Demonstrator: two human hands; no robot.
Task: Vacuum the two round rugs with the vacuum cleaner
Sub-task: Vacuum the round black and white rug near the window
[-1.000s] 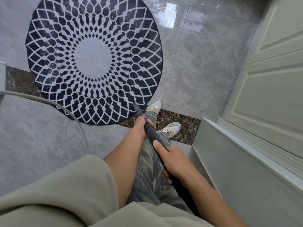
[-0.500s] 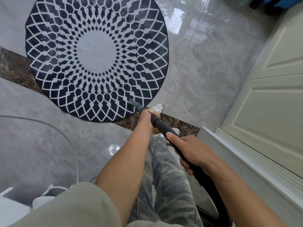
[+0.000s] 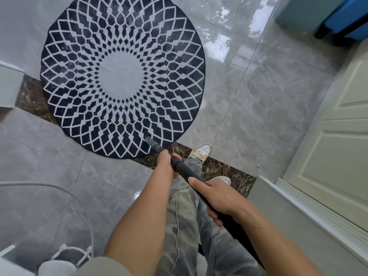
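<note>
One round rug, dark navy with a white diamond lattice and a pale grey centre, lies on the grey tiled floor ahead of me. The black vacuum wand slants from lower right up to its narrow nozzle tip, which rests on the rug's near edge. My left hand grips the wand near the front, close to the nozzle. My right hand grips the wand further back, index finger stretched along it. A second rug is not in view.
A cream panelled door and a pale step close off the right side. A blue case stands at the top right. A white cord curves over the floor at left, with a white base below. My shoes stand on a dark marble strip.
The view has tilted up and shifted, so the rug sits more central. The nozzle tip has moved forward from the floor's dark strip onto the rug's near edge. Both hands keep their grip.
</note>
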